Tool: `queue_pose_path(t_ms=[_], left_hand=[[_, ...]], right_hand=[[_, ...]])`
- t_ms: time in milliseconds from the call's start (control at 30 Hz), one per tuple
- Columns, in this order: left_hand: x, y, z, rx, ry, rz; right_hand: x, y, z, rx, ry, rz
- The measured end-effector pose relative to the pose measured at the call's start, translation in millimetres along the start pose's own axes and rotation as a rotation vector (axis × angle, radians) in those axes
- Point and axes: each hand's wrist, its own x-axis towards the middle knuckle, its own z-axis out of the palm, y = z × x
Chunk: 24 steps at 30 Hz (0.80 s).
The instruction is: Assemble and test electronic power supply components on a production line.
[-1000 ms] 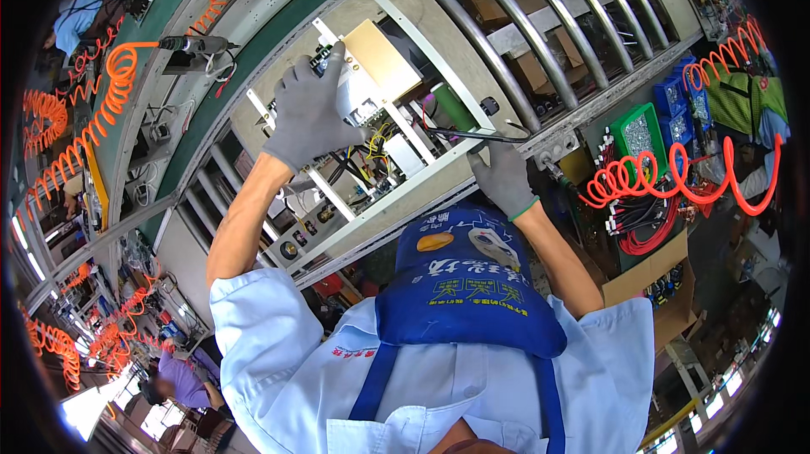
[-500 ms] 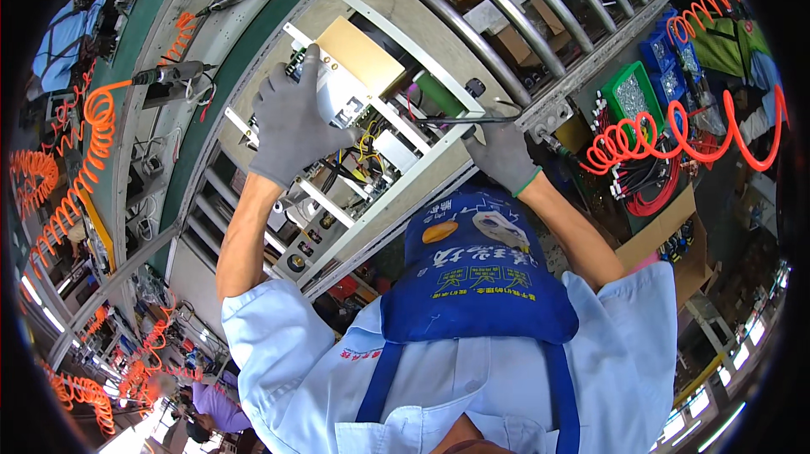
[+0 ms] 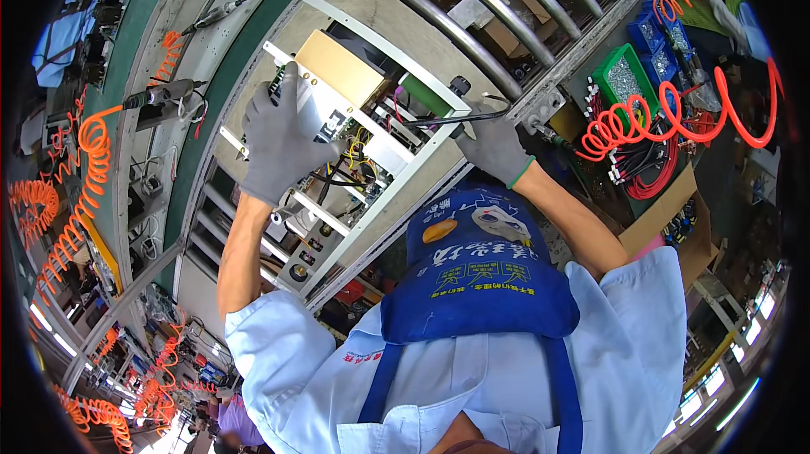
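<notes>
An open metal chassis (image 3: 388, 177) with white rails lies tilted in front of me, packed with wires and boards. My left hand (image 3: 283, 142), in a grey glove, rests over its left part with fingers stretched and thumb apart. Beneath and beside that hand is a shiny metal plate (image 3: 319, 108), next to a tan block (image 3: 337, 68). At the chassis's right corner, my right hand (image 3: 496, 152), also gloved, is closed round the frame; its fingertips are partly hidden. A black cable (image 3: 443, 121) passes over that corner beside the right hand. Yellow wires (image 3: 361, 148) show inside.
Steel rollers (image 3: 472, 24) run along the conveyor beyond the chassis. Rightward are a green bin (image 3: 626, 76) of small metal parts, blue bins (image 3: 648, 36) and a coiled red air hose (image 3: 675, 129). Power screwdrivers (image 3: 164, 93) with orange coiled hoses hang at the left.
The whole view has shifted slightly, with the chassis appearing a little further left. Both hands keep nearly the same places on it.
</notes>
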Motion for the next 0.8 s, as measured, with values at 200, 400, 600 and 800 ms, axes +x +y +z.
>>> queue_pose_path(t_ms=[200,400,600,800], left_hand=[[18.2,12.9,-0.6,0.055,0.032,0.036],[18.9,15.0,8.1,0.061,0.004,-0.01],[16.3,3.4,24.2,-0.003,0.08,0.069],[18.3,-9.1,38.3,-0.126,0.158,0.136]], right_hand=[[-0.2,-4.5,1.0,0.017,0.008,0.003],[0.0,-8.2,-3.5,0.057,-0.024,0.065],[-13.2,16.1,9.8,0.05,-0.074,0.061],[-77.3,84.0,22.0,-0.196,-0.226,0.191]])
